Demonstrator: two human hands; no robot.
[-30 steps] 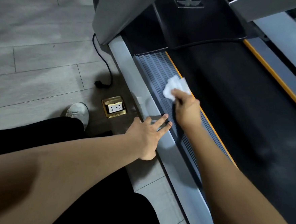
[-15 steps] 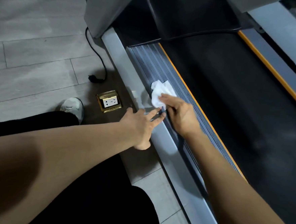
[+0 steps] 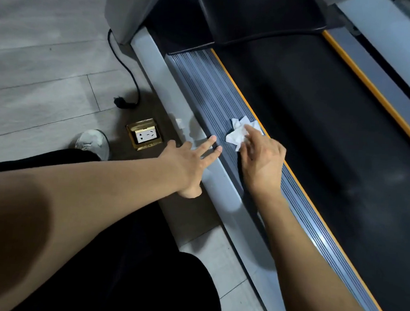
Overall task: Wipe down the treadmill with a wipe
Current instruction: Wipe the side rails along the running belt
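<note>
The treadmill's ribbed grey side rail (image 3: pixel 204 87) runs diagonally between a smooth grey frame edge (image 3: pixel 224 181) and the black belt (image 3: pixel 321 139), which has an orange strip along it. A crumpled white wipe (image 3: pixel 237 132) lies on the ribbed rail near the orange strip. My right hand (image 3: pixel 262 164) holds it down there, index finger laid over it and the other fingers curled at its near side. My left hand (image 3: pixel 188 164) rests flat on the smooth frame edge with its fingers spread, just left of the wipe.
A brass floor socket (image 3: pixel 144 136) is set in the floor beside the treadmill. A black power cable and plug (image 3: pixel 122 102) lie farther up. My white shoe (image 3: pixel 93 142) and black trouser leg are at the left. The dark motor cover (image 3: pixel 257 15) rises at the rail's far end.
My right hand swept the wipe across the ribbed rail towards the outer frame, then back to the orange strip. My left hand stayed on the frame edge.
</note>
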